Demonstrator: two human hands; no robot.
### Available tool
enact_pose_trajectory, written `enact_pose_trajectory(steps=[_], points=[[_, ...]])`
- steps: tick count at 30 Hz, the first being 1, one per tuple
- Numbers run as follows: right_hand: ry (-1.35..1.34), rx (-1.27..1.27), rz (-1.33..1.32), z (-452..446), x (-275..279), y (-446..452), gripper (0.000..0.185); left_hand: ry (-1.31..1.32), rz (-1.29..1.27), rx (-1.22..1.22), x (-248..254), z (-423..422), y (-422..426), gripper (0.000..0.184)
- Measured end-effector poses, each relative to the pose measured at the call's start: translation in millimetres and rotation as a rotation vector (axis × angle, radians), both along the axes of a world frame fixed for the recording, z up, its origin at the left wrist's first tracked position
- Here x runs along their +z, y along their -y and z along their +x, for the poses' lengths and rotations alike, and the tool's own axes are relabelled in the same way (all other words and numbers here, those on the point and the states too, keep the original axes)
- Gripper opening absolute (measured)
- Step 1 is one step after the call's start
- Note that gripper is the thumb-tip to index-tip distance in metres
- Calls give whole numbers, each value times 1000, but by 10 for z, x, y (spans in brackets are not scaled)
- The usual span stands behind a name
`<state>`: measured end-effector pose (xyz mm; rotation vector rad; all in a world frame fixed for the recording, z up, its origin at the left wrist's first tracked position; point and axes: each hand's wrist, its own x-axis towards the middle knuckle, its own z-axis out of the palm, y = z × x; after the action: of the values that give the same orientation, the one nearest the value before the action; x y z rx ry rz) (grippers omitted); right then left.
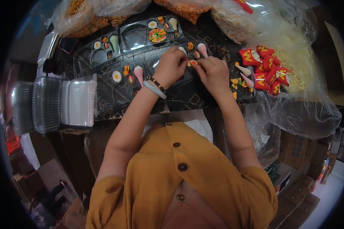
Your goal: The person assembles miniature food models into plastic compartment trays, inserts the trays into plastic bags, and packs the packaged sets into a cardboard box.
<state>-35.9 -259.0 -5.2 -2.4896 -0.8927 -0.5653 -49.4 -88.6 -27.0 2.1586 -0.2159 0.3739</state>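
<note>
Over a clear plastic tray on the dark table, my left hand [170, 68] and my right hand [214, 74] are close together, fingertips pinched. A small piece shows at my left fingertips. Between the hands lies a small orange-and-white piece [194, 62], touching my right fingertips. Just beyond are a pink ice-cream piece [202, 50] and an orange piece [190, 45]. The tray to the left holds a fried-egg piece [117, 76] and another pink ice-cream piece [138, 74]. Farther back, a clear tray holds a toy pizza [157, 35].
Red toy packets [262, 68] and loose small pieces [239, 82] lie to the right. Stacked clear plastic trays [78, 101] stand at the left. Large plastic bags of small pieces [233, 26] line the back, and a clear bag [307, 114] hangs at the right edge.
</note>
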Motion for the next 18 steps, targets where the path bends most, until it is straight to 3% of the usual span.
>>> enact_pose_trajectory(steps=[9, 12, 14, 15, 17, 18], points=[[42, 37, -13, 89, -139, -65, 7, -24, 21, -38, 38, -3, -5, 10], [4, 21, 30, 37, -28, -68, 10, -124, -15, -5, 126, -37, -28, 24], [-351, 23, 416, -10, 19, -77, 10, -257, -621, -39, 172, -66, -27, 59], [-352, 21, 418, -30, 34, -94, 10, -259, -618, -40, 175, -63, -26, 59], [-583, 56, 640, -69, 62, -153, 15, -346, -989, -151, 183, -49, -12, 86], [-581, 57, 642, -84, 78, -173, 15, -344, -987, -152, 228, -67, 17, 86]])
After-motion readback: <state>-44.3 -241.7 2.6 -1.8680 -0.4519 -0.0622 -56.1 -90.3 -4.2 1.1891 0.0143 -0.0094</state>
